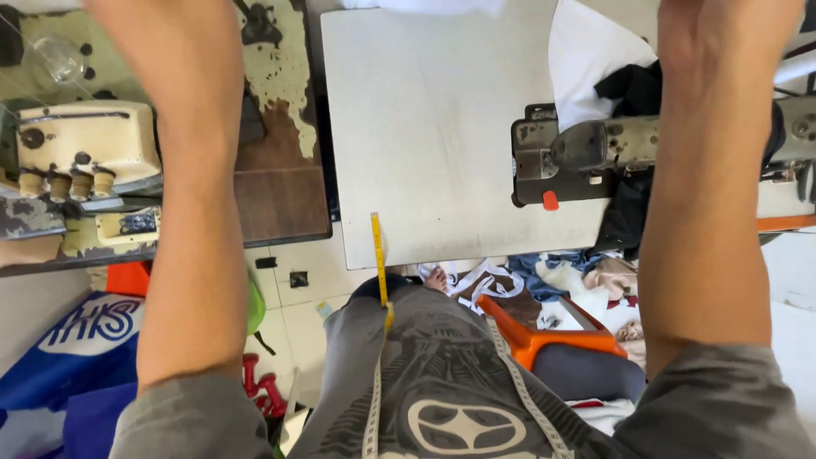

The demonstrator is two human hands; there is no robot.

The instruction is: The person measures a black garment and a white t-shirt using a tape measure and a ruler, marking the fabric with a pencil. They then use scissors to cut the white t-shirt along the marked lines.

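Note:
Both my forearms reach upward and leave the top edge of the picture, so neither hand shows. My left forearm (pixel 191 195) crosses in front of a worn brown table (pixel 280 195). My right forearm (pixel 705 195) passes in front of a grey sewing machine (pixel 586 161) on a white table (pixel 425 127). A measuring tape (pixel 379 255) hangs from my neck down over my grey printed shirt (pixel 442 382), its yellow end dangling at the white table's front edge.
A cream overlock machine (pixel 85 149) stands on the brown table at the left. White and black cloth (pixel 603 59) lies behind the sewing machine. Below are an orange frame (pixel 544 340), cloth scraps (pixel 561 276), a blue banner (pixel 76 348) and red dumbbells (pixel 263 387).

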